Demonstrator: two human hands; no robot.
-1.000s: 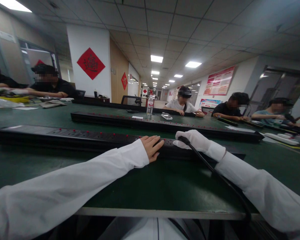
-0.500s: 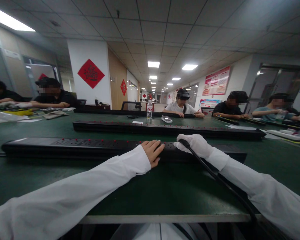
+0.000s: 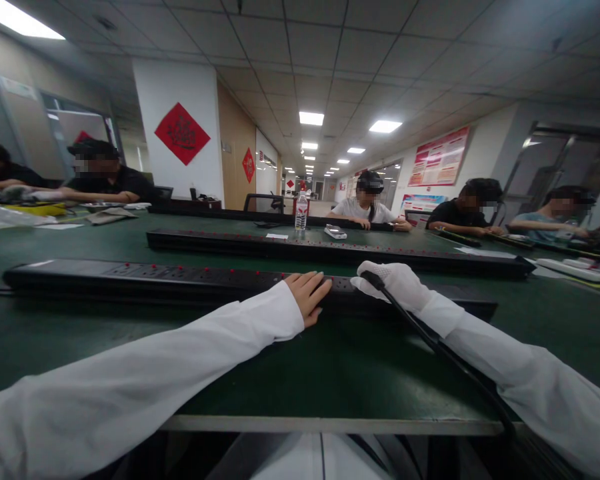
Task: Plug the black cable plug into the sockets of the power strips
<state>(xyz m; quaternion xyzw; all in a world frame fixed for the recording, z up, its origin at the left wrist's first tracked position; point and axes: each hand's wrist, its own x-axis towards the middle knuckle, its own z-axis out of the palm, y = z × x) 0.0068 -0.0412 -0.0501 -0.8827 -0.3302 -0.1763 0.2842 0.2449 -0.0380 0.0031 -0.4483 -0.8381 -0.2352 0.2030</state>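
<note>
A long black power strip point(image 3: 155, 280) with red switches lies across the green table in front of me. My left hand point(image 3: 310, 293), bare, rests on its top near the middle with fingers laid flat. My right hand point(image 3: 397, 283), in a white glove, is closed on a black plug at the end of a black cable point(image 3: 445, 353), pressed against the strip just right of my left hand. The cable runs back over my right sleeve and off the table's near edge.
Two more long black power strips point(image 3: 330, 250) lie farther back. A water bottle point(image 3: 301, 212) and a small device point(image 3: 334, 231) stand beyond them. Several people sit along the far side and at the left. The table's metal front edge point(image 3: 305, 425) is close to me.
Both hands stay on the strip in the same pose. Only the camera view shifts slightly up and down.
</note>
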